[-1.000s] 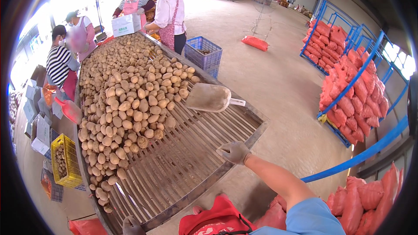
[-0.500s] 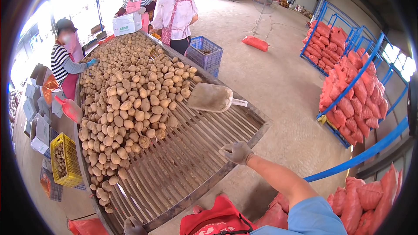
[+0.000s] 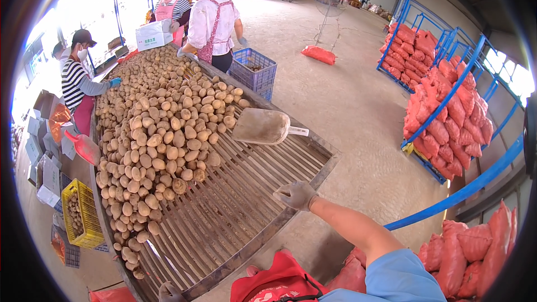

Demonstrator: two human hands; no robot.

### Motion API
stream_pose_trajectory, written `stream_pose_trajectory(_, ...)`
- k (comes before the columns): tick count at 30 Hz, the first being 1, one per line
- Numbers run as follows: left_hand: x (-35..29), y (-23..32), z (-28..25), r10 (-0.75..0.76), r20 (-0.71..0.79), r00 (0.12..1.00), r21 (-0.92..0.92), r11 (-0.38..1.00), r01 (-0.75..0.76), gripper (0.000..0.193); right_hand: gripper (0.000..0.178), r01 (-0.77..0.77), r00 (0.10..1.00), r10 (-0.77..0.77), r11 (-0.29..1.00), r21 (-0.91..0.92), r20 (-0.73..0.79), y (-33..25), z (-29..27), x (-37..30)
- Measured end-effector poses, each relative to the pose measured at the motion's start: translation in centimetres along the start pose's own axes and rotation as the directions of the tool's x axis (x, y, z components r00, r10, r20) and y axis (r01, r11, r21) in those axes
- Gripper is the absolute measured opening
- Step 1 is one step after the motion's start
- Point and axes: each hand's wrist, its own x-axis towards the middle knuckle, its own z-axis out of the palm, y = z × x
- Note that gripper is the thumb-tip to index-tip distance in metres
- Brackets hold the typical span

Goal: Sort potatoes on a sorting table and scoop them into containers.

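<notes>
My right hand [image 3: 295,194], in a grey glove, reaches out over the near right rim of a long slatted sorting table [image 3: 246,201], fingers loosely spread and holding nothing. My left hand [image 3: 168,292], also gloved, shows only at the bottom edge by the table's near end; its fingers are mostly cut off. A large heap of potatoes [image 3: 162,128] covers the left and far part of the table. A dusty scoop [image 3: 263,127] with a white handle lies on the bare slats beyond my right hand.
Three people stand at the table's far and left sides. A blue crate [image 3: 254,71] sits by the far right side, a yellow crate [image 3: 78,212] of potatoes on the left. Red mesh sacks [image 3: 442,106] fill blue racks at right. Cartons line the left.
My right hand has stayed over the table's rim. The person in the white top at the far end has shifted position; the scoop and potatoes have not moved.
</notes>
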Motion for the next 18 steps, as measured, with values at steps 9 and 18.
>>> stream_pose_trajectory(9, -0.6, -1.7, 1.3, 0.031, -0.079, 0.996, -0.249, 0.967, -0.049, 0.025, 0.05, -0.043, 0.998, 0.043, 0.999, 0.0, 0.046, -0.9, -1.0, 0.0)
stream_pose_trajectory(18, -0.4, -1.0, 0.6, 0.017, -0.025, 1.0, -0.147, 0.989, -0.021, 0.029, 0.053, -0.048, 0.998, 0.048, 0.999, 0.023, 0.03, -1.0, -0.8, 0.1)
